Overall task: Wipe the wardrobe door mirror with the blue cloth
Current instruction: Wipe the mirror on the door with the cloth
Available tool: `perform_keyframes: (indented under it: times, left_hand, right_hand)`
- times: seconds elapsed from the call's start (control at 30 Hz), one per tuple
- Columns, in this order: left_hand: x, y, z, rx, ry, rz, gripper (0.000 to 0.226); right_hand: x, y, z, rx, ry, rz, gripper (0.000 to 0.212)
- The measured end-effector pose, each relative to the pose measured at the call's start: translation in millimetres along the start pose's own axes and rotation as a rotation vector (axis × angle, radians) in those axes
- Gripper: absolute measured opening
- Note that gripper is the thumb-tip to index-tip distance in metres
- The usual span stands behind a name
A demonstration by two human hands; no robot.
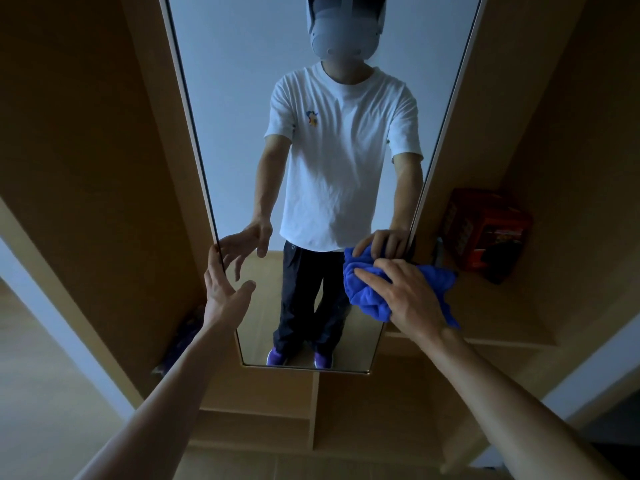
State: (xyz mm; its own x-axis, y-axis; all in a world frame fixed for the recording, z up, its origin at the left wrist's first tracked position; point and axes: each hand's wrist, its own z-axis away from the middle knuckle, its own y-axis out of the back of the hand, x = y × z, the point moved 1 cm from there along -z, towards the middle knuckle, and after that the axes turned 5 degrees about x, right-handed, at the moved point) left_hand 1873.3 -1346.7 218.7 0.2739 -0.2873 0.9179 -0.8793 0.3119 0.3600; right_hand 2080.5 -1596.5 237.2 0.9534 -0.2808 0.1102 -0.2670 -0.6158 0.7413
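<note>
Left hand (225,282): reaches from below toward the left edge of the mirror, palm turned inward, fingers straight and spread, holding nothing. The fingertips sit right at the mirror's frame; whether they touch it cannot be told.
Right hand (407,294): at the lower right part of the mirror, laid over the blue cloth with its fingers bent around the bunched fabric, grasping it.
Blue cloth (367,296): crumpled into a wad under the right hand and held to the glass at the mirror's right edge, above its bottom corner. One end hangs past the edge to the right.
Mirror (239,109): a tall, narrow pane in a thin pale frame, set on a wooden wardrobe door and running from the top of the view down to its bottom edge below both hands.
Wardrobe (104,150): light brown panels on both sides of the mirror, with an upright divider (314,410) between two compartments under the mirror's bottom edge.
Red box (485,233): on a shelf just right of the mirror, beyond the cloth.
Dark bundle (183,337): left of the mirror's lower corner, too dim to identify.
Reflection: a person in a white T-shirt (343,150), dark trousers and purple shoes, both arms stretched toward the glass.
</note>
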Motion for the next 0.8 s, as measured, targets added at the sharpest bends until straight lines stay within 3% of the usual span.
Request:
perform_keyframes:
  times: [0.2, 0.37, 0.5, 0.63, 0.8]
  left_hand:
    - [0, 3, -1, -0.025, -0.005, 0.018, 0.096]
    - [-2, 6, -3, -0.046, -0.024, 0.02, 0.096]
    - [-4, 8, -4, -0.056, -0.04, 0.035, 0.096]
    - [-5, 8, -7, -0.055, -0.054, 0.025, 0.095]
    - [-7, 10, -14, -0.076, -0.037, -0.046, 0.096]
  right_hand:
    - [-2, 5, 1, -0.03, -0.086, -0.065, 0.06]
    - [-2, 16, -9, 0.194, -0.345, -0.134, 0.073]
    - [-4, 21, -16, 0.394, -0.532, -0.286, 0.068]
    - [-12, 18, -18, 0.496, -0.65, -0.387, 0.066]
    - [-20, 6, -25, 0.521, -0.722, -0.336, 0.059]
